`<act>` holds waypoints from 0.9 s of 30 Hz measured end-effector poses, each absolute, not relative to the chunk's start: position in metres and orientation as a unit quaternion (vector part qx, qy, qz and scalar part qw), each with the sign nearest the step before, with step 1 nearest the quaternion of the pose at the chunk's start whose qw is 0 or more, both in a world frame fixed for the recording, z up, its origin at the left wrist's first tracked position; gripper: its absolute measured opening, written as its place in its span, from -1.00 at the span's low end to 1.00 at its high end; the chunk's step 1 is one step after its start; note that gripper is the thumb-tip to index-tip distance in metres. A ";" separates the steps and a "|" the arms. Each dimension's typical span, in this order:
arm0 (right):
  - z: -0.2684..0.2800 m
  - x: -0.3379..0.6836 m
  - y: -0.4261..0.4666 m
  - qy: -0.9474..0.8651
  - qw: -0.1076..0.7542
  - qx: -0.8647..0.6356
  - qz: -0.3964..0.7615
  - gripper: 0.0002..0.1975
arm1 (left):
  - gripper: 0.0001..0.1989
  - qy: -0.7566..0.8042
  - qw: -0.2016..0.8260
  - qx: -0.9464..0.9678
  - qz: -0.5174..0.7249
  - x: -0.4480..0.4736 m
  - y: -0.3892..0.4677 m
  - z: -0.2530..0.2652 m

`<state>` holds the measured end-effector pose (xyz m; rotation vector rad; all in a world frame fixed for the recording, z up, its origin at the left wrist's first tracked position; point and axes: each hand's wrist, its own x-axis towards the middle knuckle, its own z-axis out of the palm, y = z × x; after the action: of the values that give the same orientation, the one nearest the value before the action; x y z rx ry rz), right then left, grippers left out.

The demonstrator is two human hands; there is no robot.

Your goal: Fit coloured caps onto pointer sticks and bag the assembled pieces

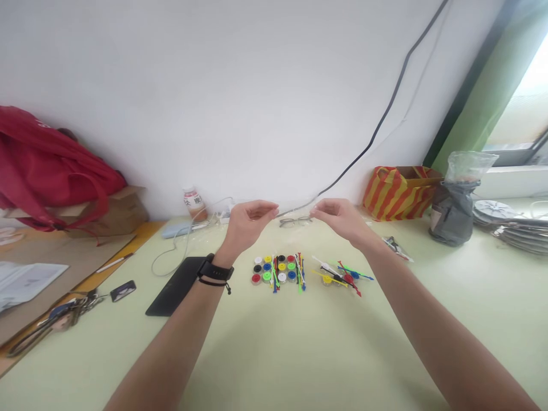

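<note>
Black-strapped left grip [252,221] faces right grip [337,218], both pinched.

The person wears a black watch [217,270] with a dark strap on the left wrist, above a thin dark cord bracelet [213,282]; the right forearm [411,302] is sleeveless.

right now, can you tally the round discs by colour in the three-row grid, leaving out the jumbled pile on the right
White discs: 2
Yellow discs: 2
Black discs: 2
Blue discs: 2
Red discs: 2
Green discs: 2
Total: 12
</note>
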<state>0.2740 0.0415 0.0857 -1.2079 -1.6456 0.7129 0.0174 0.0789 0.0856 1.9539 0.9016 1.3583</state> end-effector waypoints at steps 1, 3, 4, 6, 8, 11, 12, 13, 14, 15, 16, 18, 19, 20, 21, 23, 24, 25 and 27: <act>0.088 0.275 0.039 -0.672 0.464 -0.476 0.326 -0.63 | -0.67 0.341 0.295 0.732 0.511 0.017 0.079 0.085; 0.093 0.278 0.034 -0.658 0.454 -0.447 0.401 -0.60 | -0.66 0.343 0.308 0.728 0.508 0.016 0.080 0.084; 0.095 0.280 0.033 -0.649 0.452 -0.432 0.432 -0.57 | -0.65 0.342 0.318 0.726 0.505 0.016 0.080 0.083; 0.096 0.284 0.033 -0.645 0.443 -0.394 0.482 -0.55 | -0.64 0.340 0.338 0.722 0.499 0.017 0.079 0.083; 0.095 0.289 0.034 -0.662 0.405 -0.347 0.526 -0.54 | -0.64 0.334 0.359 0.717 0.495 0.018 0.078 0.083; 0.091 0.291 0.035 -0.688 0.320 -0.304 0.577 -0.50 | -0.63 0.321 0.388 0.712 0.489 0.023 0.076 0.080; 0.090 0.291 0.035 -0.692 0.296 -0.297 0.587 -0.48 | -0.62 0.317 0.394 0.712 0.487 0.025 0.075 0.079; 0.088 0.290 0.035 -0.695 0.278 -0.293 0.595 -0.46 | -0.62 0.315 0.398 0.713 0.484 0.027 0.075 0.077; 0.087 0.289 0.035 -0.696 0.263 -0.291 0.602 -0.44 | -0.62 0.313 0.401 0.716 0.479 0.029 0.075 0.076; 0.086 0.288 0.034 -0.695 0.250 -0.290 0.608 -0.41 | -0.62 0.311 0.401 0.720 0.473 0.030 0.075 0.075; 0.085 0.287 0.034 -0.694 0.241 -0.290 0.614 -0.40 | -0.63 0.310 0.399 0.726 0.466 0.031 0.075 0.073; 0.084 0.285 0.033 -0.690 0.229 -0.289 0.622 -0.40 | -0.64 0.311 0.390 0.739 0.452 0.032 0.075 0.072; 0.084 0.285 0.033 -0.688 0.229 -0.290 0.625 -0.40 | -0.64 0.314 0.379 0.747 0.447 0.032 0.075 0.072; 0.084 0.286 0.034 -0.685 0.233 -0.292 0.626 -0.41 | -0.64 0.319 0.359 0.755 0.446 0.032 0.074 0.073; 0.084 0.286 0.034 -0.680 0.241 -0.296 0.626 -0.40 | -0.63 0.325 0.332 0.765 0.447 0.032 0.073 0.074; 0.084 0.286 0.036 -0.665 0.263 -0.311 0.626 -0.38 | -0.62 0.336 0.251 0.789 0.449 0.033 0.068 0.076; 0.084 0.286 0.037 -0.655 0.276 -0.317 0.628 -0.37 | -0.61 0.338 0.201 0.803 0.447 0.034 0.065 0.078; 0.084 0.285 0.038 -0.644 0.290 -0.321 0.632 -0.36 | -0.59 0.335 0.151 0.819 0.440 0.035 0.062 0.079; 0.085 0.283 0.040 -0.619 0.317 -0.320 0.643 -0.33 | -0.47 0.311 0.066 0.855 0.410 0.039 0.055 0.081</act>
<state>0.2829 0.0400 0.0847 -0.8432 -1.6299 1.6921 0.0390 0.0548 0.0808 2.5780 0.9388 1.2383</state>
